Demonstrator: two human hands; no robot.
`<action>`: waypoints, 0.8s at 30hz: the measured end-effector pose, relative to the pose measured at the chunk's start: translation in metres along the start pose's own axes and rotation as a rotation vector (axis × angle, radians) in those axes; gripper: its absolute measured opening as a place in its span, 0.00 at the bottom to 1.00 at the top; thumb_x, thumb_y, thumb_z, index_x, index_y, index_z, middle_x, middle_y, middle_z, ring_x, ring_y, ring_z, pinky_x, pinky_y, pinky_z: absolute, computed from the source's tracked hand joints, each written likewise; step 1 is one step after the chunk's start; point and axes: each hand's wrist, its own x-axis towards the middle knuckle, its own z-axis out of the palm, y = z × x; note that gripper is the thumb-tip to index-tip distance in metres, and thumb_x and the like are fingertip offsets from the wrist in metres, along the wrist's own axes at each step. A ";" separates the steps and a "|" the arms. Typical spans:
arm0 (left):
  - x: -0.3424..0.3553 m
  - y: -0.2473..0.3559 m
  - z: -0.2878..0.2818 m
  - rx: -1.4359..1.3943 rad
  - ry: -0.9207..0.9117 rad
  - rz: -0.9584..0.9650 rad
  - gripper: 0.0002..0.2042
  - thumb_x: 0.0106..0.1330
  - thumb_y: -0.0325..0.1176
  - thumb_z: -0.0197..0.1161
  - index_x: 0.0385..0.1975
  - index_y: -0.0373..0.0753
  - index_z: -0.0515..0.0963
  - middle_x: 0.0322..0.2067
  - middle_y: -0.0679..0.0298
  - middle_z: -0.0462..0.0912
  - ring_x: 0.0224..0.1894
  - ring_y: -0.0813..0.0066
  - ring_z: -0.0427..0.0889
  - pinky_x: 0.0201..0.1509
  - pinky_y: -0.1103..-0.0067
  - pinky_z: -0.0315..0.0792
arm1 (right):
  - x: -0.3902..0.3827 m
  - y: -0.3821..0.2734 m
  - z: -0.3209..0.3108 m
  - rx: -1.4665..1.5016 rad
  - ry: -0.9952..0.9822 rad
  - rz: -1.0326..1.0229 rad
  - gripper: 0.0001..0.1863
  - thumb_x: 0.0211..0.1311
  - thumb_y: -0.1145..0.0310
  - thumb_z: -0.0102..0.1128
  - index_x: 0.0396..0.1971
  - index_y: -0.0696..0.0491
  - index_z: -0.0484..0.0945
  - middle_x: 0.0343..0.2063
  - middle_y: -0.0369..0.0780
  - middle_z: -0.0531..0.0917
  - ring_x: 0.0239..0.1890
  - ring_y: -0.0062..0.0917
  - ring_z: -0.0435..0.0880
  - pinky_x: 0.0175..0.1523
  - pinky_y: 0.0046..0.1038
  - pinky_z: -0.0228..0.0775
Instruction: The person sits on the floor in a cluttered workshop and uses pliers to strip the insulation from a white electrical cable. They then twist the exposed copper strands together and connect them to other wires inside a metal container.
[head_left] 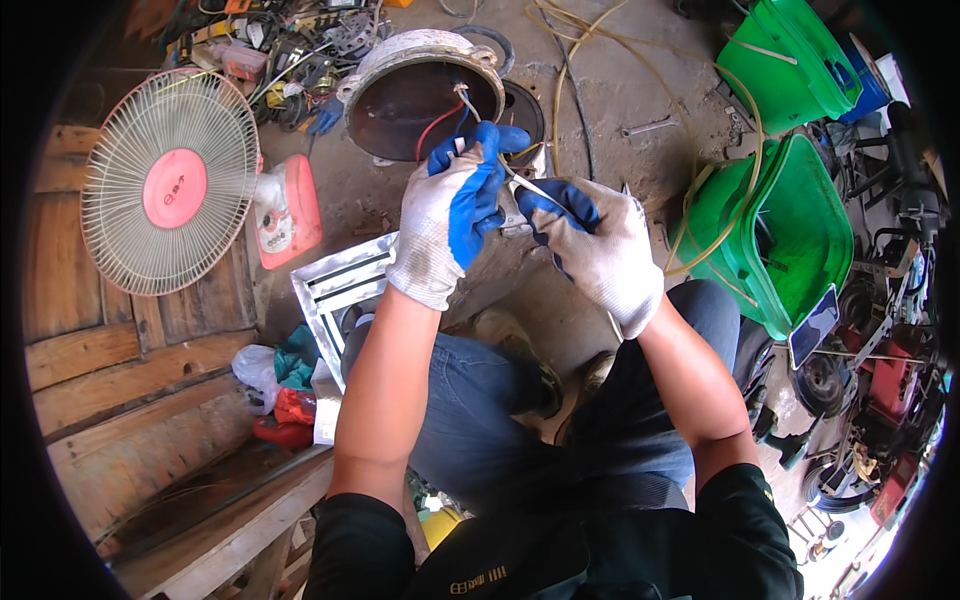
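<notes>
My left hand [452, 205], in a white work glove with blue coating, is closed with its fingers pinched around thin wires. These wires, one red [437, 131] and others blue and whitish, come out of a round, dark-bellied metal housing [408, 50] with a worn pale rim. Gloved the same way, my right hand [592, 238] is closed on a thin white sleeve [535, 188]. That sleeve slants up toward the left fingertips. Where it meets the wires is partly hidden by the fingers. A bit of yellow wire [522, 152] shows just beyond my hands.
A pink fan [172, 185] lies at left beside wooden boards [85, 345]. A silver metal frame [340, 280] stands near my left forearm. Two green bins [775, 60] are at right, with a clear hose [755, 190] looped over one. A wrench [650, 127] lies on the ground.
</notes>
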 end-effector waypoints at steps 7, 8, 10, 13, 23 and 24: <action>-0.001 -0.003 0.009 -0.003 0.087 0.072 0.09 0.72 0.35 0.62 0.42 0.37 0.84 0.23 0.74 0.78 0.20 0.88 0.75 0.23 0.88 0.67 | 0.004 -0.016 0.017 0.268 0.022 0.201 0.12 0.69 0.64 0.60 0.33 0.58 0.83 0.17 0.32 0.79 0.18 0.12 0.73 0.23 0.20 0.66; 0.004 -0.007 0.000 -0.085 0.040 0.074 0.09 0.71 0.35 0.63 0.42 0.37 0.84 0.27 0.68 0.83 0.23 0.83 0.80 0.24 0.87 0.71 | 0.003 -0.015 0.017 0.305 0.015 0.223 0.13 0.70 0.63 0.59 0.34 0.58 0.83 0.18 0.33 0.80 0.18 0.12 0.73 0.23 0.21 0.66; 0.001 -0.004 0.003 -0.036 0.070 0.071 0.09 0.71 0.35 0.63 0.42 0.36 0.83 0.27 0.68 0.83 0.23 0.83 0.81 0.24 0.86 0.71 | 0.002 -0.019 0.011 0.360 -0.029 0.238 0.14 0.72 0.61 0.57 0.38 0.58 0.83 0.21 0.36 0.83 0.18 0.15 0.76 0.22 0.21 0.69; -0.001 -0.001 0.009 -0.035 0.111 0.071 0.09 0.71 0.33 0.63 0.42 0.34 0.83 0.28 0.66 0.83 0.25 0.81 0.82 0.25 0.84 0.74 | 0.005 -0.016 0.004 0.509 -0.078 0.256 0.13 0.70 0.63 0.58 0.36 0.58 0.83 0.20 0.37 0.83 0.17 0.15 0.75 0.21 0.20 0.68; 0.008 -0.011 0.012 -0.244 0.099 0.071 0.10 0.71 0.32 0.61 0.44 0.34 0.83 0.31 0.64 0.85 0.25 0.80 0.81 0.27 0.84 0.76 | 0.015 -0.016 0.034 0.154 0.247 0.057 0.12 0.67 0.66 0.61 0.29 0.60 0.82 0.16 0.36 0.79 0.17 0.16 0.75 0.22 0.25 0.68; 0.009 -0.011 0.010 -0.253 0.119 0.066 0.10 0.71 0.33 0.61 0.44 0.34 0.83 0.31 0.65 0.85 0.25 0.80 0.81 0.27 0.85 0.75 | 0.018 -0.015 0.033 0.082 0.248 0.031 0.12 0.66 0.66 0.62 0.29 0.60 0.82 0.16 0.37 0.80 0.17 0.17 0.76 0.23 0.26 0.68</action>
